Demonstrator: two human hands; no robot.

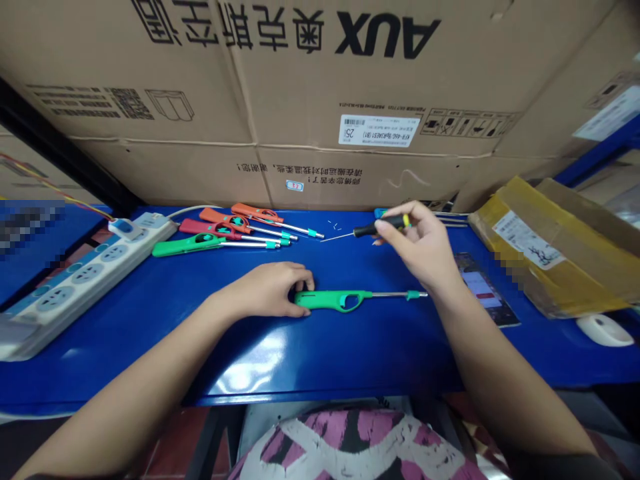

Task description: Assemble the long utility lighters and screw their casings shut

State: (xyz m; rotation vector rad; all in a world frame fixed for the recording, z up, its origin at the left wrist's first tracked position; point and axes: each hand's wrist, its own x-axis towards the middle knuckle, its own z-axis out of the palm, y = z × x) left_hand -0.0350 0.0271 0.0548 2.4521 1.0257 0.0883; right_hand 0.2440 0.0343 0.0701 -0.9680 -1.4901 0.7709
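Observation:
My left hand (pixel 273 289) rests on the blue table (pixel 325 347), fingers curled around the handle end of a green long-nosed lighter (pixel 334 299) that lies flat, its metal tube pointing right. Raised a little above the table, my right hand (pixel 417 245) pinches a small black-and-yellow screwdriver (pixel 373 228) whose thin shaft points left. Several more lighters lie in a row at the back left: a green one (pixel 187 245), a red one (pixel 210 229) and orange ones (pixel 255 214).
A white power strip (pixel 85 273) lies at the left. A phone (pixel 485 290) sits right of my right wrist. A taped brown parcel (pixel 555 247) and a white mouse (pixel 604 329) lie at the right. Large cardboard boxes (pixel 320 100) wall the back.

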